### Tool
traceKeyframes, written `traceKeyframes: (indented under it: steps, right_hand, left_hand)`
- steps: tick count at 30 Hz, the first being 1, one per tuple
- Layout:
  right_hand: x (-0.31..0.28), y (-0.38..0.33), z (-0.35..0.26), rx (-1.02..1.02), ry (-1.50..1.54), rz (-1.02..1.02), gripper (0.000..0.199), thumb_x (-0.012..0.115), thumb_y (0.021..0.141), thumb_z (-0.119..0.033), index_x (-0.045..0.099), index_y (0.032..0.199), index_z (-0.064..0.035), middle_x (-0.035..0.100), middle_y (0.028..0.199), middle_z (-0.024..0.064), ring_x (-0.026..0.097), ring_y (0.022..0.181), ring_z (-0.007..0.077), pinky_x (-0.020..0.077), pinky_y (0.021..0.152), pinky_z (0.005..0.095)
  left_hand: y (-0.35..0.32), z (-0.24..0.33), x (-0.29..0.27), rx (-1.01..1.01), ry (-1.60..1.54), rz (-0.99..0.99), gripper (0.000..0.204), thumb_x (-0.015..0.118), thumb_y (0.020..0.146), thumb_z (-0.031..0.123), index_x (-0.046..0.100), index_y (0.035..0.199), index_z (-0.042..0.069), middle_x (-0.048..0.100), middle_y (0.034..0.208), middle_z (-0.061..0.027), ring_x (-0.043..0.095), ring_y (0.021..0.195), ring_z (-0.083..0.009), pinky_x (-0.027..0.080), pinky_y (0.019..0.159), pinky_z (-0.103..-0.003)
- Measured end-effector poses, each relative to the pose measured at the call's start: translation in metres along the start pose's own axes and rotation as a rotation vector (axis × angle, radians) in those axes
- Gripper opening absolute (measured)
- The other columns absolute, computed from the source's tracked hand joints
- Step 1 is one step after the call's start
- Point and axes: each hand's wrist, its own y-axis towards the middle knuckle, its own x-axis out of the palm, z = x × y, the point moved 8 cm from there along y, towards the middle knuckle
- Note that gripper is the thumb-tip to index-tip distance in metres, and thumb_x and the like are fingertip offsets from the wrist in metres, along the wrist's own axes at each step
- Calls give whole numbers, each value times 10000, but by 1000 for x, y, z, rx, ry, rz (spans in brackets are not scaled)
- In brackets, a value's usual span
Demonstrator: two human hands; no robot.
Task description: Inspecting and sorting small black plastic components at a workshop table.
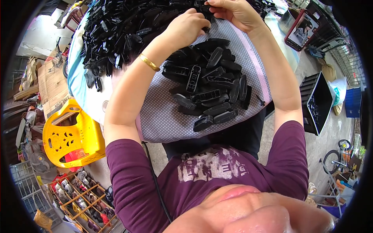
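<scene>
At the top of the view, my left hand, with a gold bangle on its wrist, has its fingers curled together beside a large heap of black plastic parts. My right hand is close by on the right, thumb and fingers pinched at the heap's edge. Whatever either hand holds blends into the dark heap behind. Below the hands, a smaller group of long, rounded black plastic pieces lies on a grey dotted cloth. Some show hollow, ribbed insides, others smooth outsides.
A phone in a red case stands at the upper right. Below it is a black crate with small dark parts inside. On the left are a yellow plastic chair and a shoe rack. A bicycle stands far right.
</scene>
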Motion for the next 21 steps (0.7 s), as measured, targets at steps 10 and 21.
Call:
traceKeyframes:
  steps: [10, 21]
  right_hand:
    - [9, 3, 19, -22, 1, 42, 180, 633, 855, -140, 617, 972, -4, 642, 823, 60, 639, 723, 143, 538, 602, 252]
    - [33, -20, -11, -585, -617, 256, 201, 661, 822, -142, 592, 910, 24, 614, 700, 34, 588, 638, 119, 472, 563, 243]
  left_hand:
    - [-28, -55, 1, -534, -1457, 482, 246, 512, 902, 14, 572, 1140, -12, 632, 985, -64, 606, 795, -113, 510, 744, -232]
    - [-34, -52, 3, -598, -1756, 594, 261, 551, 900, 66, 564, 1149, -11, 641, 994, -88, 634, 827, -157, 532, 754, -268]
